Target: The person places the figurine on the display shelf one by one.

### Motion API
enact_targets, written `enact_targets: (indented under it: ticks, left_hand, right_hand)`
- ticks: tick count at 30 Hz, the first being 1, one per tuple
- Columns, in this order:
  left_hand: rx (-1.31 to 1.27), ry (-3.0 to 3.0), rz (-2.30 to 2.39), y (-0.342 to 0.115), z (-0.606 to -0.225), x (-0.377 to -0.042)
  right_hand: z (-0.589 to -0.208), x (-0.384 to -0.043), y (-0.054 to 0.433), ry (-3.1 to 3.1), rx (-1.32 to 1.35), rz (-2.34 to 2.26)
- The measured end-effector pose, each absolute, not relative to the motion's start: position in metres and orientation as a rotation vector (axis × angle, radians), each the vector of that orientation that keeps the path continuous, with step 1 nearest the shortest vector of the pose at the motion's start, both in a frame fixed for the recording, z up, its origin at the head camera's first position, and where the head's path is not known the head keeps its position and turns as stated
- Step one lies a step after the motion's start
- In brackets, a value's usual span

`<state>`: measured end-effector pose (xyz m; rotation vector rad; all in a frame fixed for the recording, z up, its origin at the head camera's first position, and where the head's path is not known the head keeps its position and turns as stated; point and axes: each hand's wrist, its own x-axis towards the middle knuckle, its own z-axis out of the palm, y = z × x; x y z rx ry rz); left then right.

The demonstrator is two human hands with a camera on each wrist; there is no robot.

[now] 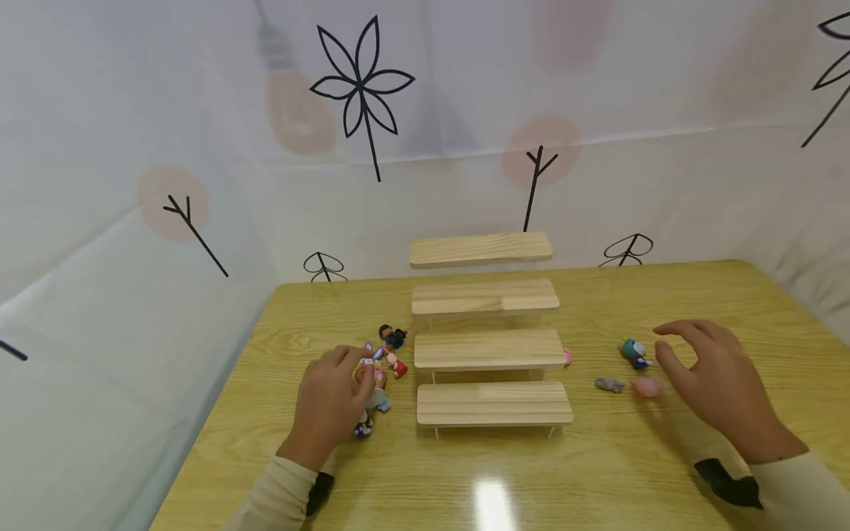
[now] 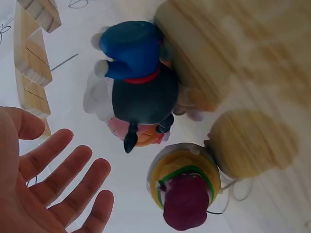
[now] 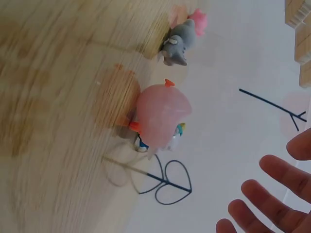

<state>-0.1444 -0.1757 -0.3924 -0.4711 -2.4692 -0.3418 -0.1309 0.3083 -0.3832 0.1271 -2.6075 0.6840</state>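
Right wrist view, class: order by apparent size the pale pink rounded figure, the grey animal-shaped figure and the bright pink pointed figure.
1. Pale pink rounded figure
2. Grey animal-shaped figure
3. Bright pink pointed figure

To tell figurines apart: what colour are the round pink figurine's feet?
Its feet are orange, clearest in the right wrist view.

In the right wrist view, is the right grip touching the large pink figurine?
No, pale backdrop shows between the right grip and the large pink figurine.

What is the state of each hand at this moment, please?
Left hand: open, holding nothing, near the toy figures.
Right hand: open, holding nothing, near the green-headed toy.
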Motion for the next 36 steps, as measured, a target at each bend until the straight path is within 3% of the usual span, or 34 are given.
enact_targets:
  ticks: [8, 21, 36]
  left_hand:
    - [-0.498, -2.495, -0.433, -0.167, -0.390, -0.138]
    - [-0.469, -2.879, -1.359, -0.139, -0.392, -0.123]
    - [-0.527, -2.924, -1.794, -0.135, -0.399, -0.124]
  right_hand:
    - [-0.384, -0.132, 0.315, -2.635, 0.124, 0.691]
    - [-0.396, -0.143, 0.334, -2.842, 0.177, 0.887]
    - [-0.402, -0.142, 0.343, -2.951, 0.509, 0.989]
